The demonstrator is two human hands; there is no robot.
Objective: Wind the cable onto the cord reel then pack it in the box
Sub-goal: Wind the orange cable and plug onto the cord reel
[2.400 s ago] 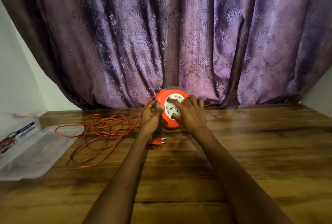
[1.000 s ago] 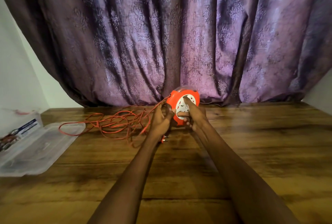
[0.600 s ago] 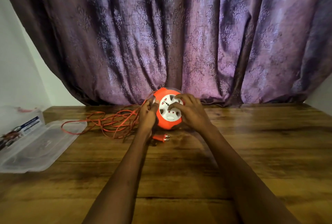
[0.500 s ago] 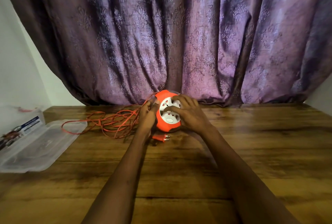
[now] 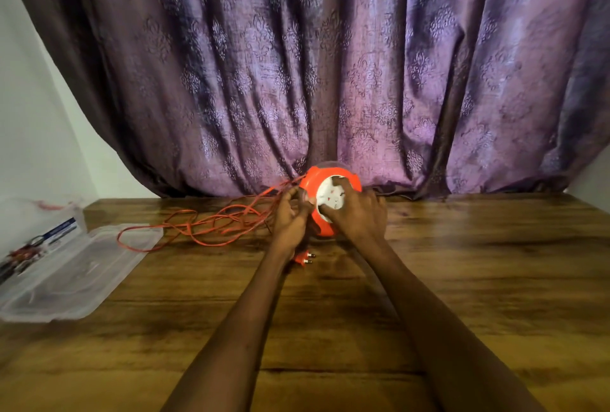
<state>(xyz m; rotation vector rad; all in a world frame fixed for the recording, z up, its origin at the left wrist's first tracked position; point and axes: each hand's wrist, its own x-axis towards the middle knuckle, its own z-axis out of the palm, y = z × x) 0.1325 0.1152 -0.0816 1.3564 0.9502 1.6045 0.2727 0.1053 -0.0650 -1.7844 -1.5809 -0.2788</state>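
An orange cord reel with a white socket face stands tilted on the wooden table, near the curtain. My right hand grips its white face from the front. My left hand holds the reel's left edge and pinches the orange cable there. The loose orange cable lies in tangled loops to the left. Its orange plug lies on the table below my left wrist. A clear plastic box stands open at the far left, its lid flat on the table.
A purple patterned curtain hangs right behind the reel along the table's back edge. White wall shows at the left. The box holds a card and some small items. One cable loop reaches onto the lid.
The reel has been turned and shifted while both hands stay on it. The loose cable pile has grown smaller and drawn toward the reel.
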